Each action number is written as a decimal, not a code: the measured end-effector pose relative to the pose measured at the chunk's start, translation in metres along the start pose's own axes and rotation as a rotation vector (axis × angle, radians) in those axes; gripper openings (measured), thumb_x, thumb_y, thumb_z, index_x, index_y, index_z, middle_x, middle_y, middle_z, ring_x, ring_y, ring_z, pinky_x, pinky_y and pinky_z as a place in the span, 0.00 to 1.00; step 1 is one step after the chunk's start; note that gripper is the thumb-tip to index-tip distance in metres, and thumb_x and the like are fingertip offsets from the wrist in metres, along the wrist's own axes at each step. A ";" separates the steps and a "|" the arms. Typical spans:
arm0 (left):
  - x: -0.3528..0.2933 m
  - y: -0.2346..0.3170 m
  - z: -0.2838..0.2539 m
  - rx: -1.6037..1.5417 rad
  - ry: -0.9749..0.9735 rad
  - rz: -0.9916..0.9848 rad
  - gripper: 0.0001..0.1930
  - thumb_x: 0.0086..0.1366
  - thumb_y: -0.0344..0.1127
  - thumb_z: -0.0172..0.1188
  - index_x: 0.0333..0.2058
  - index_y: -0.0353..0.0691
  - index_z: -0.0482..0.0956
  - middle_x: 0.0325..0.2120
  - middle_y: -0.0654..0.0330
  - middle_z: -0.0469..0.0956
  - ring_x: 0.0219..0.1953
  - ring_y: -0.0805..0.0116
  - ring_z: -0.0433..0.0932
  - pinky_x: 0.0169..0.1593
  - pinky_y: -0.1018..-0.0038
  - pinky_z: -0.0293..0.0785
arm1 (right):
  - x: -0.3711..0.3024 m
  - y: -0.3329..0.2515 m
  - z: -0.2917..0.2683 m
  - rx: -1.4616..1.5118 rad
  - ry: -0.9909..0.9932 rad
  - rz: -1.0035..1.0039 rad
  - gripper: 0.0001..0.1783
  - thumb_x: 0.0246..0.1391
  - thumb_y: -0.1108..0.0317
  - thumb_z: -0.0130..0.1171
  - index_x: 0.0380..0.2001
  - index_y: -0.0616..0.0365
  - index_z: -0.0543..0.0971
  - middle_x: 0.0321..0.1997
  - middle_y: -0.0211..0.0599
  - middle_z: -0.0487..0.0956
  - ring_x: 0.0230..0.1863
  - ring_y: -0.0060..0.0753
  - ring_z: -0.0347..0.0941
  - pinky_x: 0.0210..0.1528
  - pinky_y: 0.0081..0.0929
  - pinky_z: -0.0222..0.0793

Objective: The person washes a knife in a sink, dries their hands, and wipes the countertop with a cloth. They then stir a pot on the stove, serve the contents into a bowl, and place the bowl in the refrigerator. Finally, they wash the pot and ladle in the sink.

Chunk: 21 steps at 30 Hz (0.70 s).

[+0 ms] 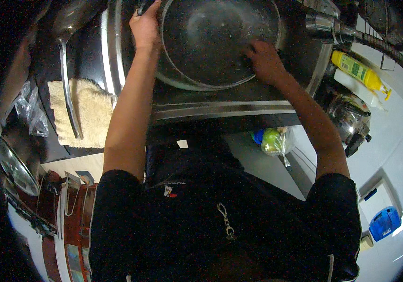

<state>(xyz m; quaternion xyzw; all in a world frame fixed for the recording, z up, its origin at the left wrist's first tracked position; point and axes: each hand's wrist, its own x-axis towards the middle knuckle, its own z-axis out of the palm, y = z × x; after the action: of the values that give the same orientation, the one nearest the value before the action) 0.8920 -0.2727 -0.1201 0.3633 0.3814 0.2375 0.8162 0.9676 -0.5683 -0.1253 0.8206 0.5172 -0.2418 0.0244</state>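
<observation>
A large, round dark wok (206,56) with a thin pale rim sits in the metal sink (220,109), and a few droplets show on its inner surface. My left hand (146,29) is at the wok's upper left side, its fingers closed round a dark handle-like part that the picture's top edge cuts off. Over the wok's right rim reaches my right hand (268,63), fingers bent toward the inner wall. Motion and dim light smear those fingertips, so whether anything lies under them is hidden.
A metal faucet (323,29) with a flexible hose juts in at upper right. Beside the sink stand a yellow pump bottle (355,68) and a shiny kettle (349,117). Left of the sink, a long-handled metal ladle (66,75) lies across a cream towel (91,110).
</observation>
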 end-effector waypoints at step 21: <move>-0.009 0.008 0.001 0.326 0.072 0.116 0.15 0.53 0.31 0.54 0.39 0.30 0.73 0.37 0.56 0.73 0.38 0.65 0.71 0.41 0.73 0.66 | 0.009 -0.068 0.014 0.682 -0.055 -0.165 0.26 0.38 0.73 0.54 0.47 0.50 0.68 0.46 0.46 0.68 0.47 0.49 0.64 0.49 0.38 0.61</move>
<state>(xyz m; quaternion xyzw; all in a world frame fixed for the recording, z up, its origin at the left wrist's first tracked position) 0.8868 -0.2745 -0.1095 0.5037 0.4223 0.2320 0.7170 0.9065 -0.5331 -0.1272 0.7303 0.4703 -0.4238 -0.2567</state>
